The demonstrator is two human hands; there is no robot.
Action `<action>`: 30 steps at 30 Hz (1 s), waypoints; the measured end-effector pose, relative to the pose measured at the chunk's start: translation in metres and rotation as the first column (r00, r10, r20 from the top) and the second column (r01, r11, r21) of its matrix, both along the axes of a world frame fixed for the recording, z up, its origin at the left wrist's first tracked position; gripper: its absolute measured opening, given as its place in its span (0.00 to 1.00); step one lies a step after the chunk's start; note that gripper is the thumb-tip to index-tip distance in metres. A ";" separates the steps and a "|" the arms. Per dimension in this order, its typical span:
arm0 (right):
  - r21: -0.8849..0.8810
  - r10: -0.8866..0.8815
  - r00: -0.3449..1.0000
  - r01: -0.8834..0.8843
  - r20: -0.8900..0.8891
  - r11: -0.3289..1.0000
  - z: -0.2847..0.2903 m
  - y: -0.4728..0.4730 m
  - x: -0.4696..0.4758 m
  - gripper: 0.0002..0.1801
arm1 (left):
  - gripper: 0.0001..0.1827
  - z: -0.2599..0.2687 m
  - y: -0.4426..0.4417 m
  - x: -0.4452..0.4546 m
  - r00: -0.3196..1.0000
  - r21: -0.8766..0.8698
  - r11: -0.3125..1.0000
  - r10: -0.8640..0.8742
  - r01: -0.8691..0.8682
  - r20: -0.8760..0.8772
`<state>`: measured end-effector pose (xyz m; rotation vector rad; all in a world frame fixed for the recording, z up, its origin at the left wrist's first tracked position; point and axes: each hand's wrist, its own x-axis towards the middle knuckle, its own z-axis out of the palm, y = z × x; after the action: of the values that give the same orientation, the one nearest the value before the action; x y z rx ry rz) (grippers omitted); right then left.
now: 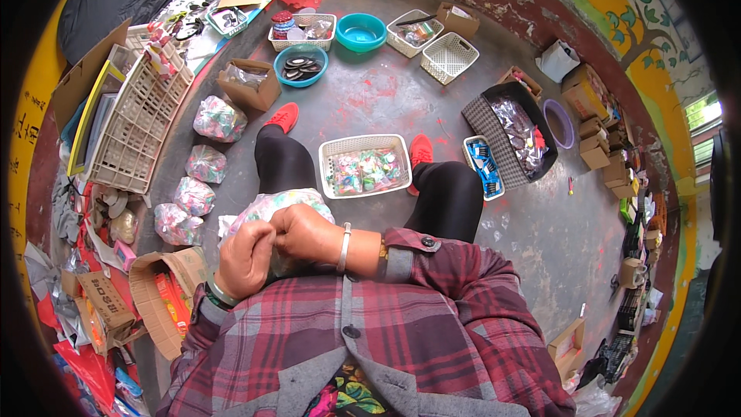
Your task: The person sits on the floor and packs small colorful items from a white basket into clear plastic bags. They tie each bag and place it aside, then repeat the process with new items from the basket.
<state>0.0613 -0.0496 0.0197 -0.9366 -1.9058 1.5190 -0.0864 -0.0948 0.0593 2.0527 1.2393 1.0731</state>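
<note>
A clear plastic bag (295, 199) full of small colourful items rests on my left thigh. My left hand (246, 259) and my right hand (310, 238) meet over its near side, fingertips pinched together. They appear to grip the bag's gathered neck, though my fingers mostly hide that part. Between my feet stands a white plastic basket (325, 176) holding small, clear-wrapped colourful pieces. Similar filled plastic bags lie on the floor to the left, among them a large one (219, 119) and a smaller one (206, 164).
Ahead are a blue basin of dark round objects (301, 65), a teal basin (361, 32) and a white basket (450, 58). To the right stand a narrow tray of blue packets (485, 168) and a black patterned box (503, 139). An open cardboard box (168, 295) sits at left.
</note>
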 end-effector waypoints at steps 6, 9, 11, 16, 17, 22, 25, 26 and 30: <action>0.062 0.084 0.996 -0.082 -0.019 0.995 0.003 -0.001 0.001 0.08 | 0.04 0.011 0.004 -0.002 0.998 -0.188 0.982 0.007 0.003 0.057; 0.165 0.030 0.988 -0.005 -0.150 0.986 -0.002 -0.003 -0.003 0.09 | 0.06 0.011 -0.002 -0.001 0.965 -0.196 0.980 0.010 0.043 0.261; -0.144 0.041 0.990 -0.061 -0.135 0.988 0.006 -0.001 0.002 0.09 | 0.08 0.007 0.000 -0.008 0.908 -0.234 0.969 0.163 -0.075 0.385; -0.621 0.038 0.967 -0.192 -0.253 0.760 0.010 0.009 0.014 0.07 | 0.09 0.000 0.002 -0.031 0.878 -0.577 0.816 0.279 -0.003 0.389; -0.619 0.031 0.969 -0.182 -0.246 0.764 0.013 0.010 0.014 0.07 | 0.09 -0.007 -0.001 -0.034 0.913 -0.661 0.747 0.218 0.071 0.345; -0.649 -0.032 0.960 -0.163 -0.277 0.743 0.009 0.008 0.016 0.06 | 0.07 -0.008 -0.012 -0.017 0.865 -0.734 0.665 0.280 0.138 0.416; -0.663 -0.040 0.956 -0.170 -0.289 0.729 0.007 0.008 0.015 0.05 | 0.06 -0.021 -0.010 -0.018 0.947 -0.553 0.833 0.168 0.013 0.275; -0.664 -0.038 0.956 -0.173 -0.291 0.728 0.006 0.008 0.015 0.05 | 0.06 -0.021 -0.009 -0.018 0.955 -0.531 0.848 0.145 0.014 0.257; -0.502 0.017 0.971 -0.138 -0.239 0.854 0.007 0.006 0.013 0.06 | 0.06 -0.027 -0.006 -0.020 0.986 -0.356 0.934 0.042 0.018 0.159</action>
<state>0.0741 -0.0436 0.0266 -0.8562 -1.4075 2.1488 -0.1060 -0.1004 0.0328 1.6507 1.2586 0.9223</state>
